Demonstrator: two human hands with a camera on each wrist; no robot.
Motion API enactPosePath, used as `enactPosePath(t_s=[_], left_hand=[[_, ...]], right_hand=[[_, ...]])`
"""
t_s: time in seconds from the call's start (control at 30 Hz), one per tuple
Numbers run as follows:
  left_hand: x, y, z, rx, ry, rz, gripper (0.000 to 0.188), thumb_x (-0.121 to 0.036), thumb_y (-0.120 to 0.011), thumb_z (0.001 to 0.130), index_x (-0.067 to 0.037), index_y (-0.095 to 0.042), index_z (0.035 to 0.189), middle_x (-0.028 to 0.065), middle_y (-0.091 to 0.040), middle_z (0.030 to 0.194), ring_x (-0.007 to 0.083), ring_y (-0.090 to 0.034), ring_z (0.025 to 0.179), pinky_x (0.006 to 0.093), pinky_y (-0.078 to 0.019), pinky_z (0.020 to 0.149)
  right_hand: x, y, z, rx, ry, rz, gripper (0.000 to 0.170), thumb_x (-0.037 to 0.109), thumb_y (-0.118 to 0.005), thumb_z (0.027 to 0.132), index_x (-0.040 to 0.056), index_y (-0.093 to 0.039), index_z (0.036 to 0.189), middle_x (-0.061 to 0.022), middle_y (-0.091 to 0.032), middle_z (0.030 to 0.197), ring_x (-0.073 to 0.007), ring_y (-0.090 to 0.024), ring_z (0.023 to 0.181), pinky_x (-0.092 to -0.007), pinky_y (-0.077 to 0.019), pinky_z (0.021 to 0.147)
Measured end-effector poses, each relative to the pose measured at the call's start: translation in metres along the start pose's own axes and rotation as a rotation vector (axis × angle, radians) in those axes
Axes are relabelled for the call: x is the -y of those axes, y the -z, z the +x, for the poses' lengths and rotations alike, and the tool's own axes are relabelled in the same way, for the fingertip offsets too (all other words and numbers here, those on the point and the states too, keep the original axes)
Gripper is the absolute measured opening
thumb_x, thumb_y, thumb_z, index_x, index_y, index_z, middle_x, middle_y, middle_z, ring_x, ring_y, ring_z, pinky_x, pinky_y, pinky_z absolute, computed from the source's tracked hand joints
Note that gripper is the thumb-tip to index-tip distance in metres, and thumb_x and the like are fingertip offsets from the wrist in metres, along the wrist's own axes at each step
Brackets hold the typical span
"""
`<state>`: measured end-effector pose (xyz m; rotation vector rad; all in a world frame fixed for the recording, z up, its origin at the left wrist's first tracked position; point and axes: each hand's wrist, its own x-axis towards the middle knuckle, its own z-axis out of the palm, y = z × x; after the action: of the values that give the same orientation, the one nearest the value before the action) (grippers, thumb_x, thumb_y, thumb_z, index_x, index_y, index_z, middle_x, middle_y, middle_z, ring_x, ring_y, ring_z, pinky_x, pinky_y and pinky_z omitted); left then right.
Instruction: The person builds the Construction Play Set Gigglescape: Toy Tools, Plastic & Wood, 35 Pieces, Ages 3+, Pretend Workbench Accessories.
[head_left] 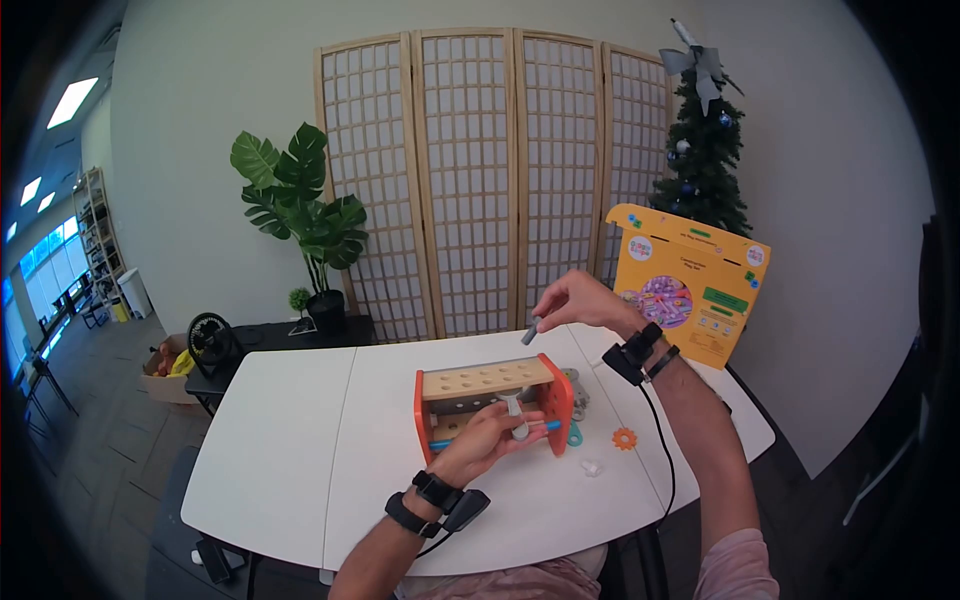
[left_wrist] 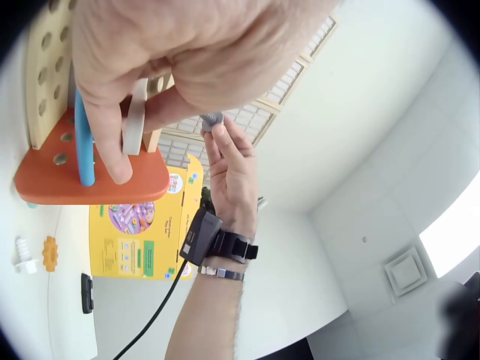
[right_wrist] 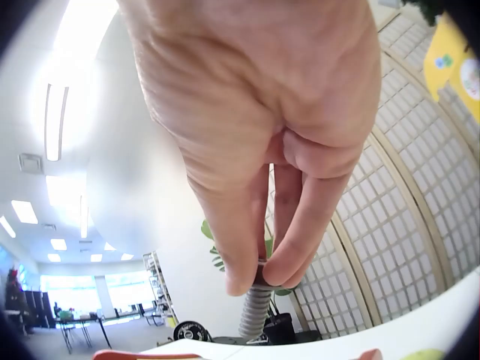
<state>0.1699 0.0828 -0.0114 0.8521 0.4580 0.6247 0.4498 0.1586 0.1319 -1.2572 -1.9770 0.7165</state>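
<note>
My right hand (head_left: 585, 302) is raised above the far right of the toy workbench and pinches a grey threaded toy bolt (right_wrist: 256, 311) by its head, shank pointing down. The workbench has a wooden top with holes (head_left: 485, 378), orange-red end panels (head_left: 562, 405) and a blue rod (left_wrist: 84, 142) along the front. At its front, my left hand (head_left: 472, 447) holds a flat, pale grey toy wrench (head_left: 514, 408) between thumb and fingers. Part of the wrench is hidden by the fingers. One left finger lies close to the blue rod.
Right of the workbench lie an orange toy gear (head_left: 624, 438), a white toy screw (head_left: 592, 467), a teal tool end (head_left: 575, 434) and grey pieces (head_left: 580, 393). A yellow box (head_left: 715, 270) stands at the table's back right. A cable hangs from the right wrist camera (head_left: 628, 358).
</note>
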Motion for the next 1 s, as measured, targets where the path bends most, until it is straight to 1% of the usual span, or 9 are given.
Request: enactPosePath(t_s=[0.07,0.2,0.3,0.53,0.6,0.7,0.8,0.93,1.0], left_hand=[[-0.001,-0.001,0.002,-0.016,0.002,-0.002,0.028,-0.004,-0.05,0.117,0.006,-0.044,0.141,0.0285,-0.056,0.153,0.0372,-0.067,0.137,0.0372,-0.0624,0.116],[0.0,0.007,0.008,-0.011,-0.01,0.007,0.037,-0.003,-0.049,0.117,0.009,-0.039,0.15,0.0285,-0.057,0.152,0.0356,-0.069,0.134,0.037,-0.0624,0.115],[-0.001,0.009,0.009,-0.002,-0.024,0.023,0.041,-0.003,-0.049,0.116,0.011,-0.036,0.153,0.0284,-0.058,0.152,0.0338,-0.07,0.133,0.0373,-0.0625,0.115],[-0.004,0.008,0.011,-0.023,-0.014,0.027,0.04,-0.003,-0.049,0.116,0.011,-0.038,0.152,0.0261,-0.058,0.152,0.0304,-0.07,0.131,0.0363,-0.0623,0.115],[-0.003,0.014,0.015,0.018,-0.029,-0.001,0.042,0.001,-0.051,0.114,0.011,-0.037,0.152,0.0255,-0.058,0.148,0.0304,-0.071,0.127,0.0376,-0.0628,0.113],[-0.003,0.016,0.018,0.002,-0.039,0.013,0.04,-0.004,-0.05,0.116,0.009,-0.04,0.154,0.0244,-0.059,0.151,0.029,-0.071,0.13,0.0348,-0.0632,0.113],[-0.006,0.012,0.016,-0.006,-0.049,0.019,0.041,-0.004,-0.051,0.116,0.007,-0.041,0.154,0.0239,-0.059,0.151,0.0282,-0.071,0.13,0.0341,-0.0633,0.113],[-0.006,0.014,0.015,0.013,-0.069,0.02,0.041,-0.005,-0.052,0.116,0.007,-0.042,0.154,0.0239,-0.059,0.151,0.0278,-0.071,0.129,0.0335,-0.063,0.113],[-0.006,0.013,0.013,0.015,-0.086,0.017,0.04,-0.006,-0.054,0.116,0.009,-0.045,0.152,0.0237,-0.061,0.149,0.0269,-0.071,0.128,0.0325,-0.0627,0.114]], right_hand=[[0.006,-0.015,0.016,0.148,0.036,-0.137,0.03,0.006,-0.097,0.082,-0.004,-0.085,0.107,-0.0084,-0.084,0.094,-0.0135,-0.08,0.088,-0.0277,-0.0624,0.081],[0.006,-0.044,0.04,0.213,0.132,-0.267,0.031,0.006,-0.098,0.077,-0.0035,-0.085,0.104,-0.0098,-0.084,0.091,-0.0155,-0.08,0.085,-0.0301,-0.0627,0.077],[0.009,-0.058,0.049,0.244,0.143,-0.359,0.034,0.007,-0.1,0.071,-0.0016,-0.086,0.101,-0.0125,-0.084,0.091,-0.0209,-0.081,0.084,-0.0341,-0.0624,0.077],[0.006,-0.072,0.057,0.3,0.155,-0.455,0.036,0.008,-0.1,0.069,-0.0009,-0.086,0.1,-0.0142,-0.084,0.092,-0.0246,-0.081,0.085,-0.0368,-0.0624,0.079],[0.008,-0.074,0.057,0.32,0.128,-0.464,0.036,0.009,-0.1,0.069,-0.0013,-0.085,0.1,-0.0146,-0.084,0.093,-0.0257,-0.081,0.085,-0.0371,-0.0625,0.079],[0.006,-0.073,0.061,0.354,0.128,-0.474,0.036,0.01,-0.1,0.068,-0.0012,-0.085,0.099,-0.0145,-0.084,0.092,-0.0257,-0.081,0.085,-0.0372,-0.0628,0.078],[0.008,-0.074,0.064,0.378,0.124,-0.494,0.037,0.009,-0.099,0.068,-0.0008,-0.085,0.1,-0.0144,-0.084,0.092,-0.0257,-0.081,0.086,-0.0372,-0.0632,0.078],[0.006,-0.078,0.066,0.382,0.136,-0.527,0.038,0.009,-0.099,0.067,-0.0003,-0.085,0.101,-0.0144,-0.084,0.093,-0.0255,-0.082,0.087,-0.0372,-0.0636,0.078],[0.007,-0.077,0.066,0.409,0.111,-0.53,0.037,0.008,-0.098,0.067,0.0001,-0.085,0.101,-0.0141,-0.085,0.095,-0.0255,-0.082,0.087,-0.0374,-0.0638,0.079]])
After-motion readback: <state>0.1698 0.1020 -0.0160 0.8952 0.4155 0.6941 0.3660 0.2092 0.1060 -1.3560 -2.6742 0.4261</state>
